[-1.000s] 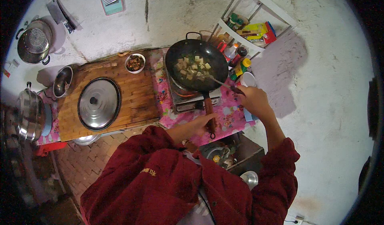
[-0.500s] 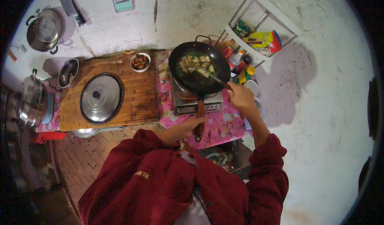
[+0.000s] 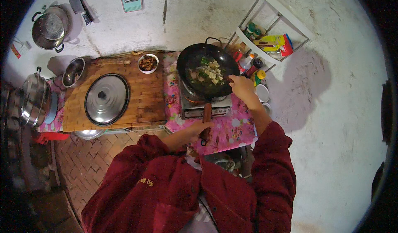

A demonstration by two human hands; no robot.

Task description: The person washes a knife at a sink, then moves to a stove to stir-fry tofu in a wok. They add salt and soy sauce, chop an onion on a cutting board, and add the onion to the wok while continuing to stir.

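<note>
A black wok (image 3: 192,86) sits on a portable gas stove (image 3: 222,111). Pale tofu cubes (image 3: 212,72) and chopped greens lie in it, gathered right of its middle. My left hand (image 3: 198,131) is closed round the wok's brown wooden handle (image 3: 207,116), which points toward me. At the wok's right rim, my right hand (image 3: 243,88) grips a spatula (image 3: 229,79) by its wooden end. The spatula's blade is hard to make out among the food.
On the left, a wooden board (image 3: 145,98) carries a metal lid (image 3: 114,98) and a white bowl of cooked food (image 3: 148,70). Sauce bottles (image 3: 258,75) crowd the wok's right side, below a white corner shelf (image 3: 286,15). Farther left stands a steel steamer pot (image 3: 35,96).
My right hand has moved slightly up and left, toward the wok. The tofu is bunched closer together, with more greens showing. My left hand keeps its hold on the wok handle.
</note>
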